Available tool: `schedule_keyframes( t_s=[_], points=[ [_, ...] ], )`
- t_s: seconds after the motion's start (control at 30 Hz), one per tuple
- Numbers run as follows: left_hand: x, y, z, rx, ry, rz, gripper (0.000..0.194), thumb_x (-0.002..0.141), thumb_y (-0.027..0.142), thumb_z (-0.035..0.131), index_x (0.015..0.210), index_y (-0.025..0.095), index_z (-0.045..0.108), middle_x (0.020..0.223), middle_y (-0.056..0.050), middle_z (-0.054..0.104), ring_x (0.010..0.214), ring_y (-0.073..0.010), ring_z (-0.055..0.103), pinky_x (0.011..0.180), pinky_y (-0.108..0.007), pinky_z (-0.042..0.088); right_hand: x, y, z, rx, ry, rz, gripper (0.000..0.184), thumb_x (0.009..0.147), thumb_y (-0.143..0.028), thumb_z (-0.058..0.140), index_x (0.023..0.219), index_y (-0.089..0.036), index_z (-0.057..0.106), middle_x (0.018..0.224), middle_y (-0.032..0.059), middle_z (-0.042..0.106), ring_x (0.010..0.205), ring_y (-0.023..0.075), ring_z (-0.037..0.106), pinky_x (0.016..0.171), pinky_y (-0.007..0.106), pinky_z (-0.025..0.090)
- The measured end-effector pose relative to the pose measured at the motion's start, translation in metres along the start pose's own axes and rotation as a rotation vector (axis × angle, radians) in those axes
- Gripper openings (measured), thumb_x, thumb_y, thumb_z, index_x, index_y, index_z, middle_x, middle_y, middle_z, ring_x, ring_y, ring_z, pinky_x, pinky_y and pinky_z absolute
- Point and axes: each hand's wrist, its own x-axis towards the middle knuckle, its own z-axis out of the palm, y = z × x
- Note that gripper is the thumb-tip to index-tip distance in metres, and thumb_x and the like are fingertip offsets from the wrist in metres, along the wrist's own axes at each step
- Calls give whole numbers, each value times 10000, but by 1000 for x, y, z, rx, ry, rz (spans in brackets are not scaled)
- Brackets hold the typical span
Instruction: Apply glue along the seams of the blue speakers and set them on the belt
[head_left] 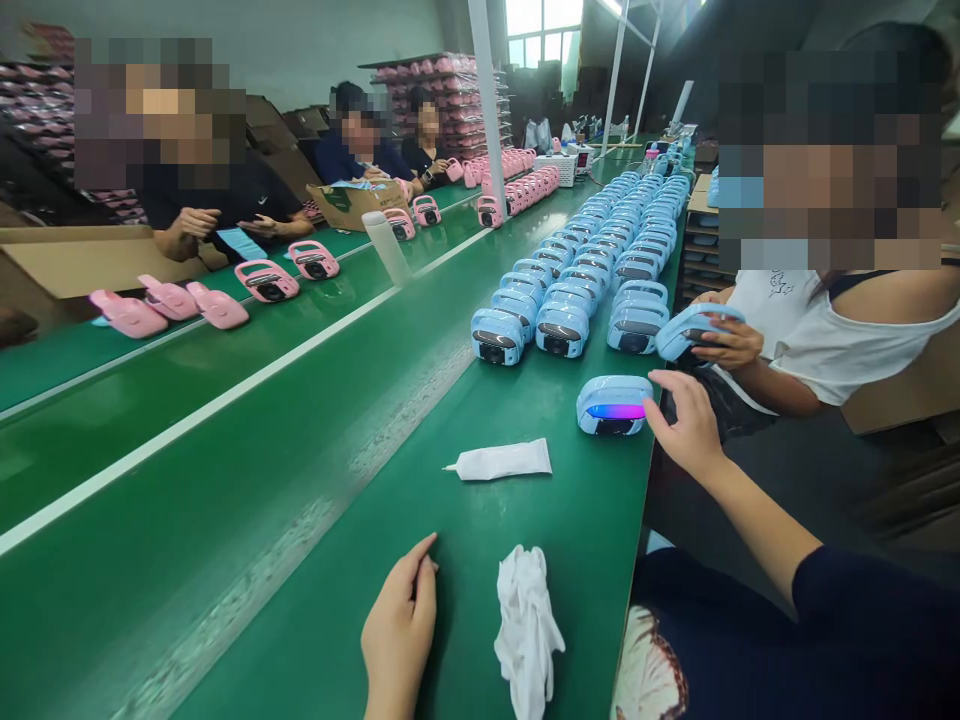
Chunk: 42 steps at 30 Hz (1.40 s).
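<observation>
so, head view, item by item. right hand [686, 428]: open, fingers spread, just beside the blue unit with the lit pink-and-blue band [613, 405] near the right edge of the green conveyor belt [465, 560]; i can't tell whether they touch it. this unit is what i'm at, set apart from the rest. left hand [397, 628]: resting empty on the belt, well apart from my right. just right of it, a crumpled white cloth [529, 632]. farther on, a white squeeze tube [501, 460] lies flat, nozzle left. beyond the lit unit, rows of blue units [566, 300] run far along the belt. to their right, a co-worker's hands [735, 345] hold another blue unit [686, 325]. on the left belt, pink units [217, 305] sit in a line.
</observation>
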Motion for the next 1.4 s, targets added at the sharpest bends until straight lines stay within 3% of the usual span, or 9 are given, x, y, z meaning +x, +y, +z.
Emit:
schedule_keyframes(
  t_s=[0.07,0.17,0.3,0.47,0.7,0.87,1.07,1.23,1.4],
  points=[
    [0,0,0,4,12,15,458,837,437,393,1100,239,712,964,-39,756,881,-208,708,740,-300,537,6,6,2,6,-10,-6,441,904,-406,503,1269,-159,538,1325,167,559,1274,311,490,1097,491,362],
    [1,-1,0,-14,30,62,404,845,405,426,1076,250,718,905,-23,761,837,-199,714,698,-284,540,10,12,8,47,-81,-12,456,909,-426,517,1301,-193,523,1285,125,606,1166,269,582,993,429,474],
    [-1,-1,1,-71,61,112,349,852,361,460,1052,252,724,845,-20,757,793,-210,712,656,-296,536,10,16,14,95,-75,10,345,912,-479,509,1064,-191,624,1048,109,690,947,261,658,818,407,540],
    [-6,1,8,-176,95,108,318,835,327,489,1021,259,737,863,-32,751,867,-229,702,840,-366,528,8,-2,6,215,-79,-52,329,860,-532,582,934,-213,610,1021,101,709,1047,317,648,1000,546,444],
    [-24,18,-9,-456,122,167,344,888,385,492,1089,196,699,946,-87,742,891,-221,699,778,-344,552,16,-100,-7,580,-188,-171,268,852,-433,679,1035,-237,662,1051,61,706,958,240,661,850,367,520],
    [-63,32,-45,-649,139,320,532,851,546,585,1288,244,610,1386,-98,589,1313,-273,512,1085,-414,410,9,-181,27,1036,-705,-356,272,878,-418,653,1053,-211,641,1108,74,692,1030,228,647,894,354,507],
    [-99,1,-48,-673,328,255,463,800,553,664,1078,187,724,1109,-123,720,1022,-294,675,874,-403,541,-33,-242,62,1194,-1082,-475,309,887,-452,608,1044,-186,618,1160,96,679,1073,220,646,921,360,521],
    [-116,-24,-36,-575,487,218,273,818,446,677,863,182,731,1007,-103,704,960,-262,664,862,-410,524,-40,-237,70,1123,-1242,-457,273,842,-382,670,1066,-225,671,1251,68,643,1211,246,575,1078,429,427],
    [-120,-27,-40,-454,392,335,175,771,379,716,789,205,731,1042,-103,676,924,-246,641,804,-393,527,-29,-194,65,1033,-1177,-217,340,926,-466,534,1147,-225,626,1176,82,668,1087,237,646,961,439,532]
  ],
)
